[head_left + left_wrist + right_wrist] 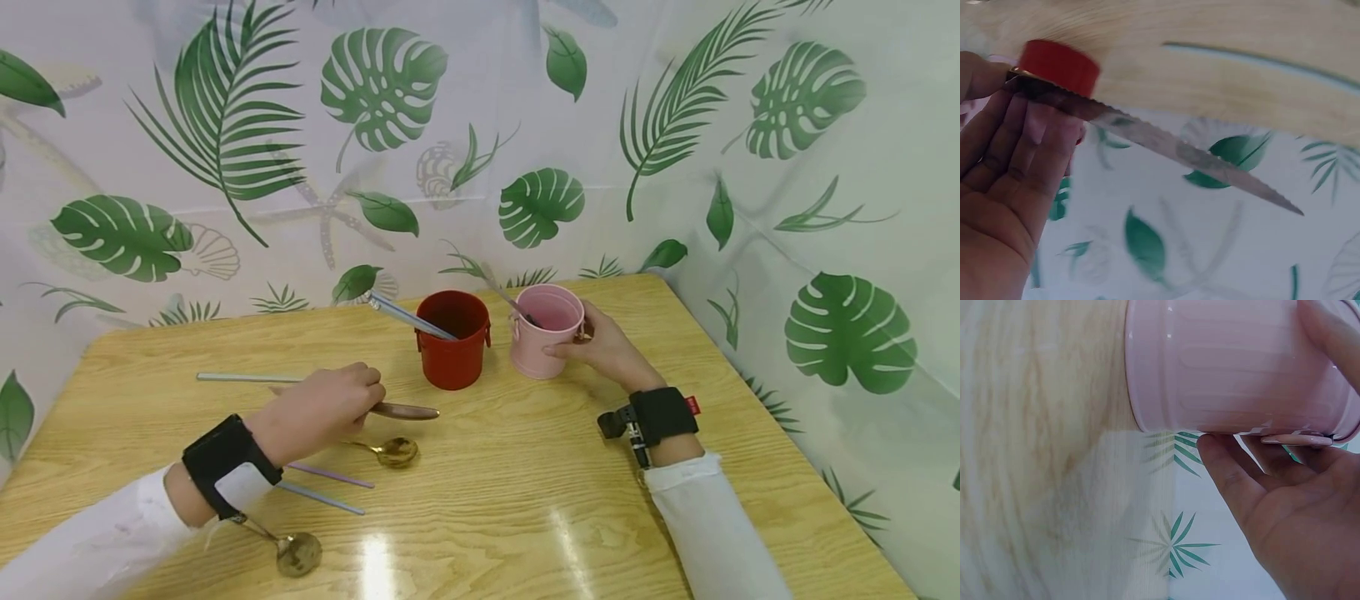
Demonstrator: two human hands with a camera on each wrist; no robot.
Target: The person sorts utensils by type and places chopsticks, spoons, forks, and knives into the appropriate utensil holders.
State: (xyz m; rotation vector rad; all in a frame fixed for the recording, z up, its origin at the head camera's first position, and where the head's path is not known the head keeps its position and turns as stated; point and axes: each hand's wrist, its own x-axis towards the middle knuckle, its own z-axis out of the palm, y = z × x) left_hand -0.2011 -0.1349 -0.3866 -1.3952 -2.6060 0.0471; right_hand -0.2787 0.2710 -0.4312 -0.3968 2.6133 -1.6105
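My left hand (322, 410) holds a serrated table knife (1191, 150) near where its blade meets the handle. The brown knife handle (408, 412) points right over the table in the head view, and the blade reaches away past the fingers in the left wrist view. My right hand (611, 346) grips the side of a pink bucket (538, 354), thumb on the near wall and fingers behind. A slim utensil (504, 292) leans out of this bucket to the left. Beside it stands a red bucket (452, 362) with light blue chopsticks (408, 315) in it.
A gold spoon (397, 452) lies below my left hand, and another spoon (298, 554) near the front. Purple (337, 475) and blue sticks (322, 497) lie between them. A pale stick (247, 377) lies behind my left hand. Leaf-print cloth (465, 125) hangs behind the wooden table (510, 492).
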